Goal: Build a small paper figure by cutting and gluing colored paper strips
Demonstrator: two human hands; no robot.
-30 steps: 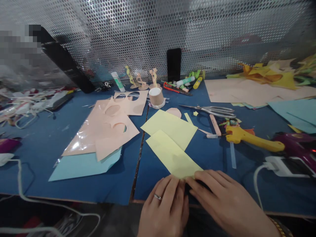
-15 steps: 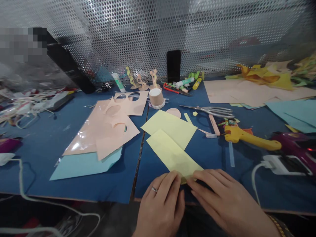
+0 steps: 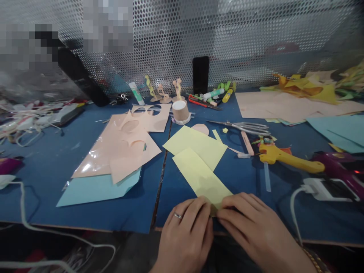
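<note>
A strip of pale yellow paper (image 3: pixel 200 174) lies slanted across the blue table, its near end between my two hands. My left hand (image 3: pixel 186 229), with a ring on one finger, is closed on the left corner of that end. My right hand (image 3: pixel 253 223) pinches the right corner, thumb below and fingers above. The near edge is partly hidden under the fingertips. Beneath the strip's far end rests a larger yellow sheet (image 3: pixel 196 142). A pale pink paper disc (image 3: pixel 200 129) peeks out behind that sheet.
Scissors (image 3: pixel 241 127) and a yellow glue gun (image 3: pixel 287 157) lie to the right. Cut pink sheets (image 3: pixel 127 148) cover a light blue sheet (image 3: pixel 99 189) on the left. Behind stand a tape roll (image 3: pixel 180 110), a glue stick (image 3: pixel 136 94) and a phone (image 3: pixel 200 74). A white cable (image 3: pixel 294 212) runs at right.
The paper strip has shifted slightly to the right and towards me, between my hands. My fingers have moved a little along its near edge.
</note>
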